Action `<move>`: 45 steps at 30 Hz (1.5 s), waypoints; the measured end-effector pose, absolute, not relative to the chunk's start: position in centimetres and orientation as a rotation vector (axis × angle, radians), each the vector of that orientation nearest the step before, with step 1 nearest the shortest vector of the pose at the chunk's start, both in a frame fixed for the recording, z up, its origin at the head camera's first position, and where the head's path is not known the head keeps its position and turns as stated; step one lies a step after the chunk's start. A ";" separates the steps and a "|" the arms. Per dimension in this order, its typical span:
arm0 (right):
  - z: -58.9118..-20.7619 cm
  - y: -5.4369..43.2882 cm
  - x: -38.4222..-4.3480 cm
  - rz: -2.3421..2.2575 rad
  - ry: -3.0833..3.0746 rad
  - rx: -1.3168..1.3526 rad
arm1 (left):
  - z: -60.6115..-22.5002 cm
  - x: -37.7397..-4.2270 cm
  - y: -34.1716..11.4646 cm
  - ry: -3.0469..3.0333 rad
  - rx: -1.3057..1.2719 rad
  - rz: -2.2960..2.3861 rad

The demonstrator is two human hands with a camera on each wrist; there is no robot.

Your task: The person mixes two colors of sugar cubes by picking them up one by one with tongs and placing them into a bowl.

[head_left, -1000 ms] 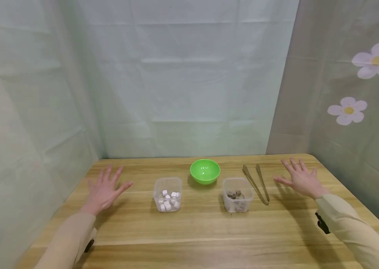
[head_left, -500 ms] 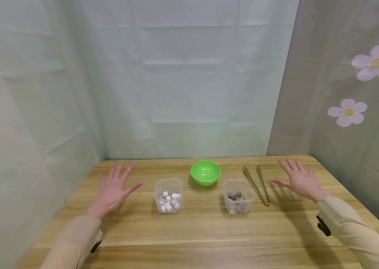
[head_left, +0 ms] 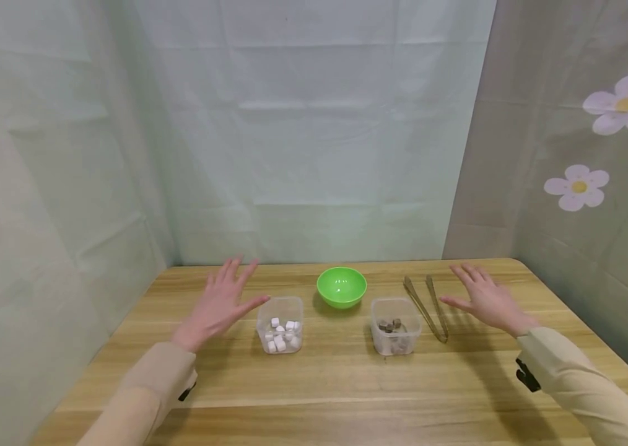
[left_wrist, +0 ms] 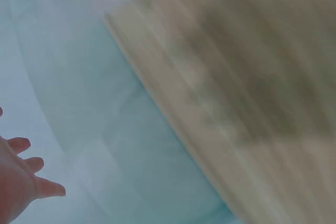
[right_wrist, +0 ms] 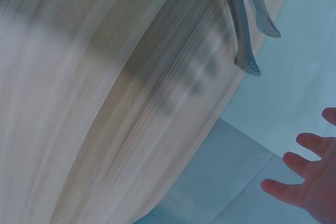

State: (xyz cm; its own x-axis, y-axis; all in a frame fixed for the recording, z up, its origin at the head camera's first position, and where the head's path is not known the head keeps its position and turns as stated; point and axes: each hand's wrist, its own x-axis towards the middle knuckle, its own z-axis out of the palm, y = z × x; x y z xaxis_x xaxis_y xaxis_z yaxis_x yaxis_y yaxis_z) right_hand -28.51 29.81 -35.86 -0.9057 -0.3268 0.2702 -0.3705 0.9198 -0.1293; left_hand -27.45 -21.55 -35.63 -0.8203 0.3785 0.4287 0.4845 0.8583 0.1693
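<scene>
My left hand (head_left: 218,306) hovers over the table with fingers spread, its thumb tip right at the rim of a clear plastic tub (head_left: 280,310) of white cubes (head_left: 279,342). My right hand (head_left: 489,300), fingers also spread and holding nothing, is just right of metal tongs (head_left: 427,313) that lie with their arms apart. In the right wrist view the perforated tips of the tongs (right_wrist: 247,64) show near the table's far edge. A second clear tub (head_left: 396,344) with brown cubes (head_left: 389,325) stands left of the tongs. Between and behind the tubs sits a green bowl (head_left: 342,288) with nothing in it.
The wooden table (head_left: 325,402) reaches back to a pale cloth curtain (head_left: 314,155). More curtain closes in both sides, the right one (head_left: 576,248) printed with white flowers. Shadows of both hands fall on the tabletop.
My left hand has moved right, from the table's left side to beside the tub of white cubes. My right hand has shifted slightly left toward the tongs. The objects stay where they were.
</scene>
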 end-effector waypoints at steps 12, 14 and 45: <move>-36.2 28.4 -28.8 0.549 -2.869 0.550 | -33.2 -27.6 -15.0 -2.606 -0.883 -0.553; -36.4 28.2 -29.0 0.554 -2.876 0.534 | -33.1 -27.9 -13.9 -2.588 -0.934 -0.533; -39.1 24.9 -30.9 0.856 -3.012 0.292 | -36.7 -29.4 -3.4 -2.629 -1.336 -0.537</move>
State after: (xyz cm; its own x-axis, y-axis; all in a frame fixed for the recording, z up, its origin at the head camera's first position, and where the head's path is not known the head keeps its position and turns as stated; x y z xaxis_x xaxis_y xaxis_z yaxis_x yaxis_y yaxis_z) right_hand -30.87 24.89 -39.06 -0.9827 -0.1789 0.0476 -0.1772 0.8344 -0.5219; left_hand -29.36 -3.35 -36.68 -0.5944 0.7522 0.2844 0.8035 0.5410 0.2486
